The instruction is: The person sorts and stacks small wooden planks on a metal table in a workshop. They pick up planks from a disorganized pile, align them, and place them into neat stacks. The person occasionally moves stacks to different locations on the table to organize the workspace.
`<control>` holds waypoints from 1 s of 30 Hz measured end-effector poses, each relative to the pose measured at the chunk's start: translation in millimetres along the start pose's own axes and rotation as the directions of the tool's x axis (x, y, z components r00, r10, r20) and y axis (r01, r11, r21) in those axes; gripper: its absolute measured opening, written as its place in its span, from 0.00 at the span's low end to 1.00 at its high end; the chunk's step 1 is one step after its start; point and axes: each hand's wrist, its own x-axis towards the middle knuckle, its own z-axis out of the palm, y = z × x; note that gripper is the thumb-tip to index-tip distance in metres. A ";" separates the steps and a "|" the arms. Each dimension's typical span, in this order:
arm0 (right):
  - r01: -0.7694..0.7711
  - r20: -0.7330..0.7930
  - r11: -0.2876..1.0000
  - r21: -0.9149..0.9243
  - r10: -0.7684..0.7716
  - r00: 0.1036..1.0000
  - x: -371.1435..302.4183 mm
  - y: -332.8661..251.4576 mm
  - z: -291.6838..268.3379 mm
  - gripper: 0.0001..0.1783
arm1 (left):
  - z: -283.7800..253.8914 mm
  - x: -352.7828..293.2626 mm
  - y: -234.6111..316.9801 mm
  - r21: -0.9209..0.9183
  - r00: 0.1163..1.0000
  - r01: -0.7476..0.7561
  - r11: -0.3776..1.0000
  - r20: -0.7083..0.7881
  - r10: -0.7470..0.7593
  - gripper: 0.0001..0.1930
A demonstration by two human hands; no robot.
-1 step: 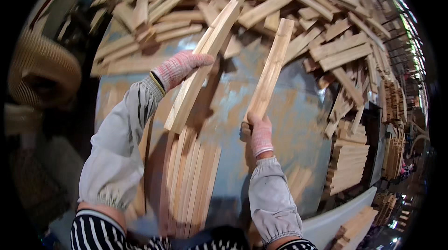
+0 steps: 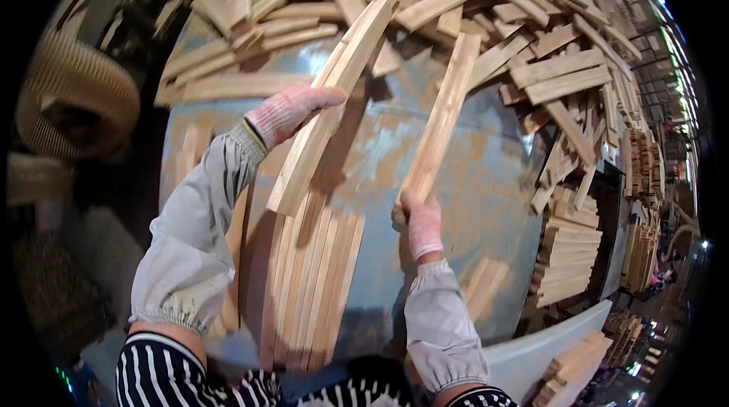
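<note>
My left hand (image 2: 292, 112), in a pinkish-white knit glove, is closed around a pair of pale wooden strips (image 2: 334, 103) lying side by side, raised and slanting away from me. Gloved the same way, my right hand (image 2: 423, 223) grips the near end of a single wooden slat (image 2: 443, 118), which points away and slightly to the right. Below the left hand's strips, a row of long wooden strips (image 2: 315, 293) lies edge to edge on the blue-grey worktable (image 2: 486, 179). My fingers on the undersides of the wood are mostly hidden.
Loose wooden pieces (image 2: 304, 12) are heaped along the table's far side and down its right. A stack of boards (image 2: 566, 255) stands off the right edge. At the left is a ribbed round hose (image 2: 76, 96). A pale panel (image 2: 547, 346) carries more wood at lower right.
The whole view has shifted slightly, the heap and table appearing a little lower and farther right. Both hands keep their grip on the wood.
</note>
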 end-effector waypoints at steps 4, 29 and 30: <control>0.054 -0.062 0.772 -0.633 -0.120 0.991 -139.8 133.5 -53.9 0.22 | -5.7 -121.6 -114.4 -0.098 0.999 -0.048 0.994 0.012 0.049 0.35; 0.352 0.280 -0.060 -0.934 -0.734 0.619 110.1 -189.2 182.0 0.58 | -20.0 -265.6 -201.2 0.778 0.961 0.186 0.600 -0.271 0.053 0.24; 0.180 0.186 -0.092 -0.979 -0.758 0.625 140.6 -205.6 204.9 0.57 | -46.1 -214.2 -165.0 0.843 0.928 0.108 0.527 -0.275 0.251 0.27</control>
